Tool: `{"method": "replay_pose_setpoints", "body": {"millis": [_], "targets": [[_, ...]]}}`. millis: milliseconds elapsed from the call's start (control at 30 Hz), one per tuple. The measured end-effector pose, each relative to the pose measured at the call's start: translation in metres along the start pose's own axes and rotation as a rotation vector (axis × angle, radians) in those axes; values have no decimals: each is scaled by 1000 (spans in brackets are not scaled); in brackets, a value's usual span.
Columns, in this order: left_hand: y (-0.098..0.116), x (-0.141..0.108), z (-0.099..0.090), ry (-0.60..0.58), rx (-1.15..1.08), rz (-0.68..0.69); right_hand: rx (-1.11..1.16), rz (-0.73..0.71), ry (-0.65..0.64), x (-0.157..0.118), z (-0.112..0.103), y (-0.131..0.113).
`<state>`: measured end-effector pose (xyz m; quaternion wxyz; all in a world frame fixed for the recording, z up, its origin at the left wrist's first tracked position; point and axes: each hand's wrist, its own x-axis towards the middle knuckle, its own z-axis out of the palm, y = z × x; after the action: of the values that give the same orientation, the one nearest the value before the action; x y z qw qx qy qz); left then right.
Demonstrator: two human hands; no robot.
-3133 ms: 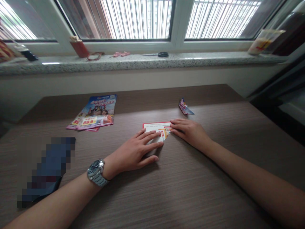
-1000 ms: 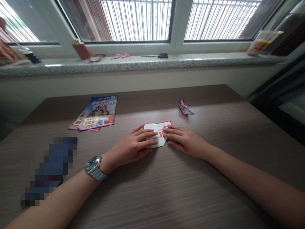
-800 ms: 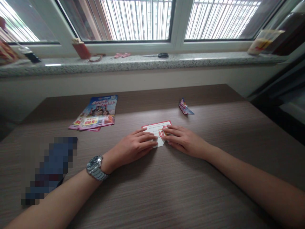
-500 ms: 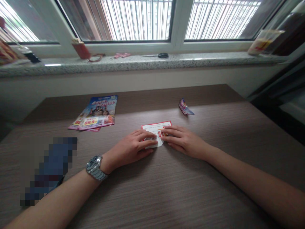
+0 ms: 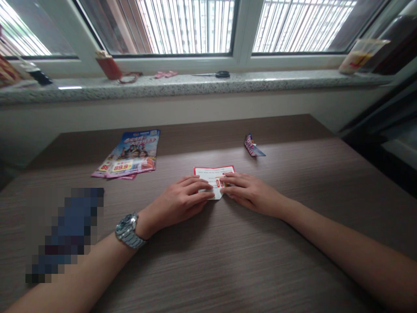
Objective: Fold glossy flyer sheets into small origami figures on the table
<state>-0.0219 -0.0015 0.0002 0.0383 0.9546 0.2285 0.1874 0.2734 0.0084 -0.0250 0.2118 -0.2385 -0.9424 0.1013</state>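
Two hands (image 5: 182, 198) (image 5: 256, 193) on red-edged paper (image 5: 206, 173), well inside the table's far edge (image 5: 195, 125)

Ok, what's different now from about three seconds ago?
The right hand has slid left, now covering more of the small white, red-edged printed paper; the left hand has drawn back slightly left. The paper's top edge now dips midway. The glossy blue flyers and folded blue paper piece stayed put.
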Motion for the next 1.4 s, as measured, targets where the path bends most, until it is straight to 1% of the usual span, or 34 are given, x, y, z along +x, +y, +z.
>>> {"method": "replay_pose_setpoints", "body": {"millis": [333,533,733,1033,1233,1400], "targets": [[1,1,0,-20,-25,-11,6,-41,-14,0,1,-3],[1,2,5,32,40,-96,-13,-66,-54,1,0,-7],[2,3,8,41,-8,-177,-20,-61,-61,2,-1,-9],[2,4,11,108,-87,-206,-40,-50,-85,5,-2,-14],[2,6,14,130,-93,-233,-32,-50,-76,6,0,-12],[4,10,18,152,-120,-364,-19,-40,-67,6,1,-13]]}}
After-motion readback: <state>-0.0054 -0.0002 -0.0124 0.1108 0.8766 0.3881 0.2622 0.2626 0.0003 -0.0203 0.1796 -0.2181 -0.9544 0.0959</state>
